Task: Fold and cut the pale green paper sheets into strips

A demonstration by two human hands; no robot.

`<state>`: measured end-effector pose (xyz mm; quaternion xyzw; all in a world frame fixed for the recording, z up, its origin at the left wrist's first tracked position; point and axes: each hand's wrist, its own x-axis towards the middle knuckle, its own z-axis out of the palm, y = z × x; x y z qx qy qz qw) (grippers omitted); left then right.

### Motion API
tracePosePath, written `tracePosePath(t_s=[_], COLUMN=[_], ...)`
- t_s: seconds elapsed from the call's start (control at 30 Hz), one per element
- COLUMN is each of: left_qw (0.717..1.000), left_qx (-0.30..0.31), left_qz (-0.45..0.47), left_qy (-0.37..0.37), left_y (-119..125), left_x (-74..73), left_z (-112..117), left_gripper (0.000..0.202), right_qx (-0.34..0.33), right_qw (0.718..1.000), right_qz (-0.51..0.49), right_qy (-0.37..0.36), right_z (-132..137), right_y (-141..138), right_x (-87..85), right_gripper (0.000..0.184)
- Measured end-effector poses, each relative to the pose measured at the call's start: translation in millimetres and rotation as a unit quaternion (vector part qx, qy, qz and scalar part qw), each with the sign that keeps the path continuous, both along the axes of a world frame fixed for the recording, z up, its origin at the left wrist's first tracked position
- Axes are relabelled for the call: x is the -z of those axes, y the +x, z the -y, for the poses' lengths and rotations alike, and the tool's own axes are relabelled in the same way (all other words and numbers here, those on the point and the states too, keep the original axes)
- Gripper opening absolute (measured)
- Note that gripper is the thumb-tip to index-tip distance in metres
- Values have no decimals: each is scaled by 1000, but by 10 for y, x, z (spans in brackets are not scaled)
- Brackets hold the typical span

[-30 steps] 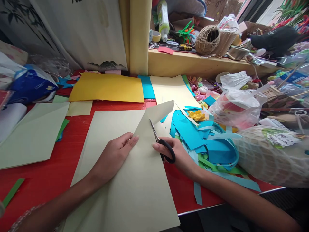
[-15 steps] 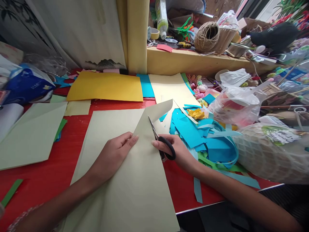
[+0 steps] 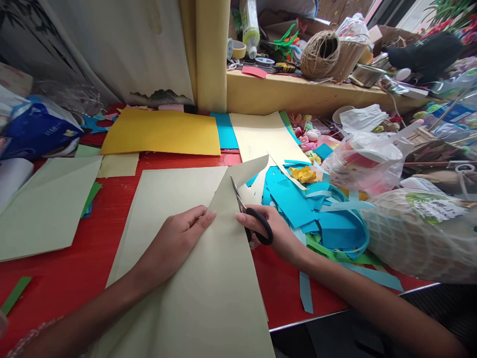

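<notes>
My left hand [image 3: 190, 231] pinches the edge of a large pale grey-green sheet of paper [image 3: 223, 283] between thumb and fingers. In my right hand [image 3: 276, 233] are black-handled scissors [image 3: 263, 226], thumb and fingers through the loops. The blades lie in the sheet, pointing up and away from me. Beyond them a partly cut strip [image 3: 248, 169] bends off to the right. Underneath is another pale sheet [image 3: 167, 194], lying flat on the red table [image 3: 122, 199].
Blue paper scraps [image 3: 294, 199] pile up to the right, beside a netted bag [image 3: 417, 233]. A yellow sheet [image 3: 160, 132] and a cream sheet [image 3: 266, 132] lie at the back. More pale sheets [image 3: 48, 209] are on the left. Twine [image 3: 319, 54] sits on a cluttered ledge [image 3: 268, 89].
The cut sheet and both hands have shifted very slightly. My grip on the paper and on the scissors is the same, and the strip still hangs bent over.
</notes>
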<state>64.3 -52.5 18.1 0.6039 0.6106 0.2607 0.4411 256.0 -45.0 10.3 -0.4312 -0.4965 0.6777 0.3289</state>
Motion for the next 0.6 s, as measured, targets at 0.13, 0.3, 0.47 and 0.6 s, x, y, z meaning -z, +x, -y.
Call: tracePosePath(t_s=[0.13, 0.3, 0.47, 0.6], left_qw=[999, 998, 998, 997], left_qx=[18, 26, 35, 41], left_qz=[21, 30, 22, 17], left_qy=[-28, -38, -47, -59], left_y=[-4, -5, 1, -6], left_x=[17, 22, 20, 26], left_z=[-3, 6, 20, 19], left_gripper=[36, 37, 34, 29], right_qx=[2, 3, 2, 8], right_qw=[1000, 1000, 1000, 999], right_qz=[10, 10, 24, 40], right_qy=[2, 0, 16, 17], right_z=[-2, -8, -23, -30], right_y=[4, 6, 10, 11], right_x=[-8, 4, -6, -20], right_gripper=[33, 35, 36, 36])
